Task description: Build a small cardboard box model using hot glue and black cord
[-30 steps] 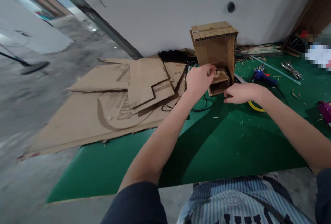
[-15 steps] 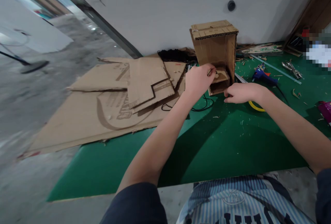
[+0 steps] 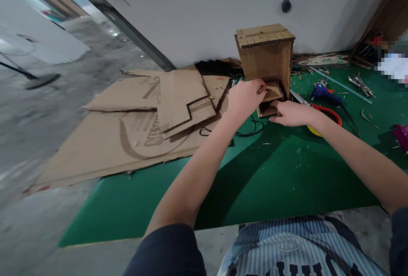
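Note:
A cardboard box (image 3: 266,61) stands upright with its front open, and a small cardboard compartment (image 3: 264,113) sits at its base. My left hand (image 3: 244,97) is at the compartment's upper left, fingers pinched together. A thin dark strand shows at its fingertips, too small to make out. My right hand (image 3: 295,113) reaches to the right side of the compartment's lower opening. Its thumb and fingers are apart there, with the fingertips at the front edge. A black cord (image 3: 251,133) lies looped on the table below my left hand.
Flat cardboard sheets (image 3: 127,118) cover the left of the green table (image 3: 270,186). Scissors with red and yellow handles (image 3: 333,113) lie beside my right forearm. Farther right are a blue glue gun (image 3: 327,94), a clear-wrapped item (image 3: 360,85) and a purple packet (image 3: 400,135). A white wall (image 3: 204,16) stands behind.
My right hand has shifted slightly left, its fingertips moving from the compartment's right corner to the front of its opening. My left hand stays pinched in nearly the same place.

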Available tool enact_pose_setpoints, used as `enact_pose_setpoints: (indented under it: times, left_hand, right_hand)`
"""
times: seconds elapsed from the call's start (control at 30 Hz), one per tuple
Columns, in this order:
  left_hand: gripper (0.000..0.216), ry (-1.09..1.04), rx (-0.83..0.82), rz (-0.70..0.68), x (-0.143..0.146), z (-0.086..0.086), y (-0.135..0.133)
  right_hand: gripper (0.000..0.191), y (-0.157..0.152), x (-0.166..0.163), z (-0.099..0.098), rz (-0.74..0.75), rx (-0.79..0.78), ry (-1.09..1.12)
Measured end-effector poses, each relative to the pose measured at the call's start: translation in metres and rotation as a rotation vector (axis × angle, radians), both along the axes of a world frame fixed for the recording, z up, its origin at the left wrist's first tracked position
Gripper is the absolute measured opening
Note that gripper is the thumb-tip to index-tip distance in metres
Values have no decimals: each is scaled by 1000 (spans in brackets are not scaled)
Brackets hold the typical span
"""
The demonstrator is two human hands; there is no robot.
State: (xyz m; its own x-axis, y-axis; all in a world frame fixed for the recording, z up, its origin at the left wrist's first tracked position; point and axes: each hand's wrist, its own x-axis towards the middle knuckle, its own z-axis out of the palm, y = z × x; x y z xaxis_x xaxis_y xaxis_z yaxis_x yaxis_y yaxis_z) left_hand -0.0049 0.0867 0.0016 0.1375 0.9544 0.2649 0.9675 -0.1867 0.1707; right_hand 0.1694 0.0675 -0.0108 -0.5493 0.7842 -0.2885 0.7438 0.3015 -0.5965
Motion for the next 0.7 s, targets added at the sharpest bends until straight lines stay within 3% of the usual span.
enact_pose_setpoints:
  times: [0.2,0.3,0.7]
  left_hand:
    - [38,-6,-17,-11,0,-1,0]
    - [38,-9,-18,-7,1,-1,0]
    - [39,5,-20,8,3,-2,-1]
  right_hand:
    - [10,-11,-35,-27,-389,-359,703]
    - [14,-12,-42,-29,-516,-449,920]
    - [19,-8,-44,-37,-700,-710,1334]
